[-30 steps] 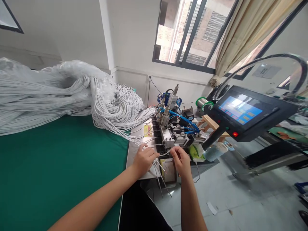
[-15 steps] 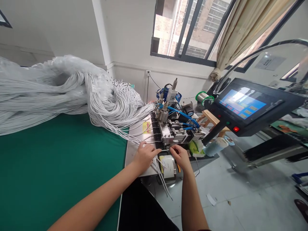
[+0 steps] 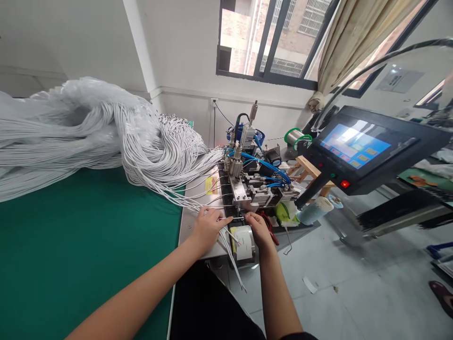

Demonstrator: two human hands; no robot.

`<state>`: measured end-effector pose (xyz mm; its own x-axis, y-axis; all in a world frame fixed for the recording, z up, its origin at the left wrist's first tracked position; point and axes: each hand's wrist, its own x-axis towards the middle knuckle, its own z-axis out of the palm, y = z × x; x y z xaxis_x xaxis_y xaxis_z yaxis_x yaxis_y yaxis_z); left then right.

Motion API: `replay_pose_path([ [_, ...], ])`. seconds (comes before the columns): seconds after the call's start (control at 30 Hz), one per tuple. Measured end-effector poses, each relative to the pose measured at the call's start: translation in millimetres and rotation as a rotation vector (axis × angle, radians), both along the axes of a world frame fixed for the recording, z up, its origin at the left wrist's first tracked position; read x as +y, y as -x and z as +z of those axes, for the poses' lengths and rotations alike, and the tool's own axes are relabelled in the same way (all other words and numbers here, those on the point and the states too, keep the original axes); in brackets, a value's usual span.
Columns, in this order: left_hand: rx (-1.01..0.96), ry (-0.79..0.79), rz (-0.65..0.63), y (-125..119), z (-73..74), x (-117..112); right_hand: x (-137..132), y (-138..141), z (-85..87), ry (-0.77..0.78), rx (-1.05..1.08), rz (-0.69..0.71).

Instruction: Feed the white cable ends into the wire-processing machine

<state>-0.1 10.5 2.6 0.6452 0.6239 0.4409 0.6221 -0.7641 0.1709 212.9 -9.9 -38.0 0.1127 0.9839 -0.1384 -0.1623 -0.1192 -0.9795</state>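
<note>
A white cable [image 3: 238, 217] is stretched level between my two hands at the front of a machine [image 3: 240, 189] with metal cylinders and blue air tubes. My left hand [image 3: 208, 227] is closed on the cable, its index finger pointing along it. Pinched in my right hand [image 3: 257, 226] is the other end of the cable; the very tip is hidden by the fingers. Several loose white cable ends [image 3: 233, 264] hang below my left hand, over the edge of the metal plate [image 3: 191, 222]. Other cables run side by side into the machine's dark feed strip.
A large heap of white cables [image 3: 141, 141] covers the back of the green table [image 3: 88, 245]. Right of the machine stands a control screen [image 3: 357, 144] on an arm. A solder wire spool [image 3: 296, 137] sits behind, and a motor-like cylinder [image 3: 243, 243] is below my hands.
The view has shifted slightly, so everything sits a little further left and higher. My right hand has moved slightly closer to my left; both still hold the cable.
</note>
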Motion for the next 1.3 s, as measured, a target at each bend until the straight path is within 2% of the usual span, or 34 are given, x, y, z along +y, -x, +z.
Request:
replay_pose_path([
  [0.1, -0.033, 0.016, -0.005, 0.8, 0.0, -0.2, -5.6, -1.7, -0.5, 0.007, -0.071, -0.026],
  [0.2, -0.051, 0.025, -0.013, 1.9, 0.2, -0.2, -17.0, -6.1, 3.1, -0.045, -0.286, -0.122],
  [0.3, -0.05, 0.032, -0.016, 2.4, 0.9, -0.5, -32.7, -7.0, 15.7, -0.102, -0.491, -0.249],
  [0.37, -0.053, 0.035, -0.016, 2.5, 1.7, -0.8, -43.3, -4.0, 30.2, -0.135, -0.585, -0.279],
  [0.43, -0.059, 0.032, -0.012, 2.4, 2.6, -1.2, -52.6, 1.0, 46.9, -0.209, -0.688, -0.205],
  [0.53, -0.06, 0.034, -0.006, 2.5, 3.7, -1.7, -62.5, 8.8, 67.0, -0.317, -0.838, 0.027],
  [0.6, -0.059, 0.041, -0.003, 2.6, 4.2, -1.8, -66.5, 13.1, 73.4, -0.305, -0.917, 0.138],
  [0.73, -0.062, 0.031, 0.009, 2.3, 3.2, -1.2, -69.3, 18.8, 73.8, -0.22, -1.026, 0.212],
  [0.83, -0.088, -0.008, 0.018, 1.6, 0.9, -0.6, -68.6, 21.2, 73.0, -0.217, -1.039, 0.228],
  [0.93, -0.11, -0.054, 0.019, 0.8, -0.5, -0.2, -65.5, 20.9, 73.9, -0.236, -0.948, 0.209],
  [1.13, -0.135, -0.159, 0.04, 1.4, 2.0, -1.5, -48.8, 15.0, 68.3, -0.21, -0.71, -0.078],
  [1.3, -0.162, -0.187, -0.023, 4.2, 3.5, -2.4, -34.9, 15.3, 61.4, -0.164, -0.534, -0.144],
])
